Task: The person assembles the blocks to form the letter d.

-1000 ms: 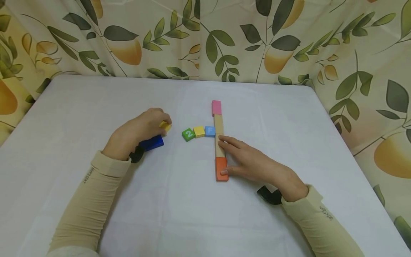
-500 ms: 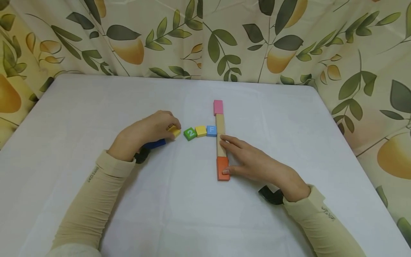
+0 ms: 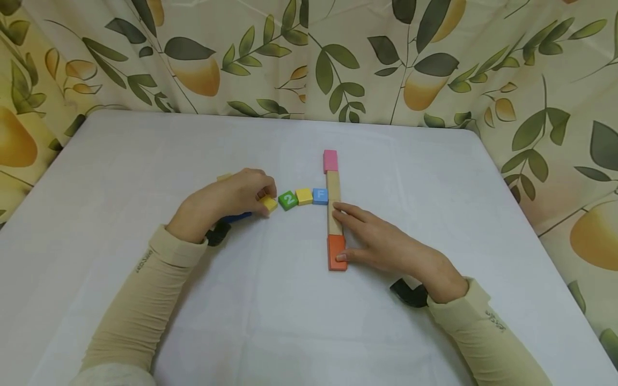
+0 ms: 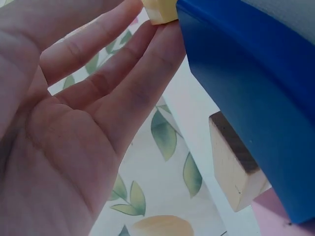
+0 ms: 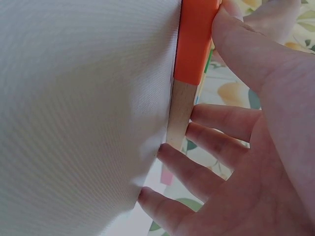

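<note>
The left hand [image 3: 230, 195] pinches a yellow block [image 3: 269, 203] just beside a green block [image 3: 288, 200] on a white surface [image 3: 275, 321], while the right hand [image 3: 381, 239], fingers spread, touches an orange block [image 3: 335, 254] and a wooden block [image 3: 333, 224] in line.

"How do the arms lie?"
"The left forearm [image 3: 140, 311] slants forward and inward from the lower left, the right forearm [image 3: 487, 332] from the lower right, so they converge."
"And the left hand [image 3: 234, 194]?"
"Back upward, fingers bent, thumb and fingertips drawn into a pinch. The left wrist view shows its palm [image 4: 59, 157], the fingers stretching toward the upper edge."
"Is the right hand [image 3: 379, 238] pinching too?"
"No, it's looser: back upward, fingers reaching leftward, thumb well apart from them and nearer the body. In the right wrist view the four fingers [image 5: 226, 120] fan out with gaps between."
"Do the hands touch?"
"They're apart, the left slightly farther forward."
</note>
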The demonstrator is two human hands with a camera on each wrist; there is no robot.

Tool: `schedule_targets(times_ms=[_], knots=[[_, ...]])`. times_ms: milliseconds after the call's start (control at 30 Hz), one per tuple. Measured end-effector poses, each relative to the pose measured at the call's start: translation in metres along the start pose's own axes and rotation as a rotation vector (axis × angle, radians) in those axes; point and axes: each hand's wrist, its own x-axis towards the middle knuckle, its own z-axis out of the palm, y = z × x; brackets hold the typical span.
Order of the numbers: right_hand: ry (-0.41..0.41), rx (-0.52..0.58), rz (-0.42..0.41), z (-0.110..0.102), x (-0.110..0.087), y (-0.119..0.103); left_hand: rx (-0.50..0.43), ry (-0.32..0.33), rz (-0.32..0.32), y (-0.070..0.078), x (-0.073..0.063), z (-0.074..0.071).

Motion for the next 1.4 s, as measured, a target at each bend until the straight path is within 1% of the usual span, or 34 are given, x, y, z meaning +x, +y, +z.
schedule_targets(times_ms=[233, 467, 667, 800, 900, 1000, 1300, 1400], knots=[[0.000, -0.004, -0.003, 0.000, 0.000, 0.001, -0.038, -0.003, -0.030, 0.002, 0.002, 0.002], [-0.002, -0.002, 0.000, 0.001, 0.001, 0.000, -0.077, 0.010, -0.022, 0.007, 0.002, 0.003], [0.001, -0.004, -0.003, 0.001, 0.001, 0.001, -0.067, 0.018, 0.016, 0.008, 0.002, 0.005], [0.019, -0.004, -0.027, 0.001, 0.001, 0.002, -0.054, 0.021, 0.030, 0.009, 0.002, 0.006], [0.027, -0.007, -0.042, 0.002, 0.000, 0.002, -0.051, 0.018, 0.028, 0.009, 0.003, 0.006], [0.024, -0.009, -0.040, 0.002, 0.000, 0.002, -0.053, 0.012, 0.022, 0.011, 0.003, 0.006], [0.019, -0.005, -0.033, 0.002, 0.000, 0.002, -0.038, 0.018, 0.031, 0.013, 0.003, 0.007], [0.019, -0.006, -0.031, 0.002, -0.001, 0.002, -0.054, 0.011, 0.006, 0.013, 0.002, 0.006]])
